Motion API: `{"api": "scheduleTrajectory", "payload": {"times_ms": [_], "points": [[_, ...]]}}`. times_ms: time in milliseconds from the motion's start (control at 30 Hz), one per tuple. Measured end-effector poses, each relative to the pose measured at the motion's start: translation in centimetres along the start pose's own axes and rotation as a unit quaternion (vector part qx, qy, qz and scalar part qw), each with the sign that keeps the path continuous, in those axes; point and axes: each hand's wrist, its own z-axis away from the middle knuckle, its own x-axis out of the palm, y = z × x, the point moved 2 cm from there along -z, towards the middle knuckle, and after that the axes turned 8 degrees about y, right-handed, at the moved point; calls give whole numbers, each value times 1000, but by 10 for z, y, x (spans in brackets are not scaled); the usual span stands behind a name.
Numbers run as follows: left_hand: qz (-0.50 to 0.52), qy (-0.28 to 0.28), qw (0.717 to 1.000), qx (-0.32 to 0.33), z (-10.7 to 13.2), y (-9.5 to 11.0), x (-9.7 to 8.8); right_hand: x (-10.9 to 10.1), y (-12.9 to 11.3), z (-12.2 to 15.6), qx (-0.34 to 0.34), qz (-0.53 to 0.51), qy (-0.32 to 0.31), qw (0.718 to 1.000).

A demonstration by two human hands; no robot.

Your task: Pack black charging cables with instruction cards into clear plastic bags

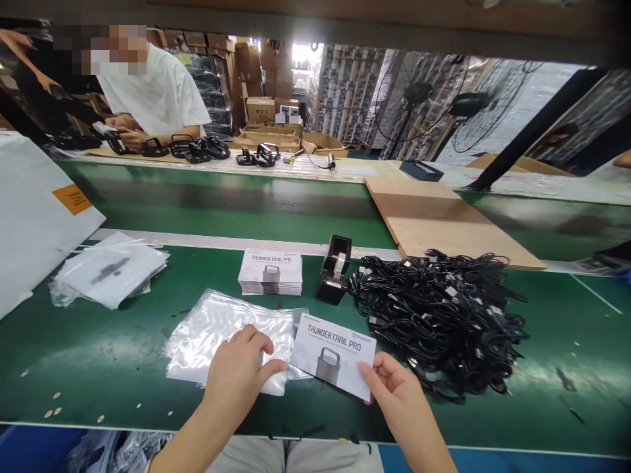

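My right hand [389,384] pinches the lower right corner of a white printed leaflet [325,351] reading "Thunder Trail Pro". The leaflet's left edge lies over the rim of a clear plastic zip bag [227,315], one of a loose stack. On that stack rests my left hand [246,358], fingers curled and thumb apart from them, close to the leaflet's left edge. Whether its fingertips grip any plastic I cannot tell. Behind the bags stands a neat stack of matching leaflets [271,270]. Beside it is a black tape dispenser [334,269].
A big heap of black USB cables [444,322] lies to the right. Bagged sheets [111,266] lie at left, near a large white sack [34,210]. A wooden board [444,217] spans toward the back ledge. Across it a person [152,92] handles black parts.
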Motion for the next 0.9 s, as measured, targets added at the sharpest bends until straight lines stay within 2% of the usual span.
{"api": "scheduleTrajectory", "payload": {"times_ms": [233,367,467,700,900], "points": [[3,10,1000,7,1,1,2,-3,11,-2,-9,-13,-24,1000],[-36,33,999,11,1,4,2,-3,14,-1,-24,-18,-19,999],[-22,28,999,18,1,4,2,-2,13,1,-26,-18,-20,999],[27,31,999,32,8,-1,4,15,12,2,-17,-84,1,996],[69,34,997,24,11,-2,5,22,20,6,-23,-8,0,1000]]}}
